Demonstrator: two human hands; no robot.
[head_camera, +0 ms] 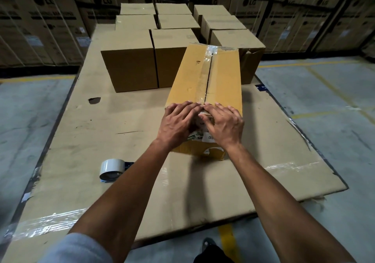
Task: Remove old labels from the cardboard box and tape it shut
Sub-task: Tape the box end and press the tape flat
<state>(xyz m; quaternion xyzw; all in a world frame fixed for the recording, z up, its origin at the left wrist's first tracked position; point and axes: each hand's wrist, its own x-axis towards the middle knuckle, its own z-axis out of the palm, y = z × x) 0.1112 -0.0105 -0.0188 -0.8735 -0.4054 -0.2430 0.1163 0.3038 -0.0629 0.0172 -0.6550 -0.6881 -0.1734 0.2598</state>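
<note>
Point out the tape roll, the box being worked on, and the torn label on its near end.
tape roll [112,168]: head view, on its white outer band.
cardboard box [189,75]: head view, on the left top flap.
torn label [200,136]: head view, on the white patch between the wrists.

Flattened cardboard sheet [85,140] on the floor [324,100], carrying a tape roll [111,169] lower left, the yellow box [221,75] at centre, brown boxes [129,61] behind.
</note>
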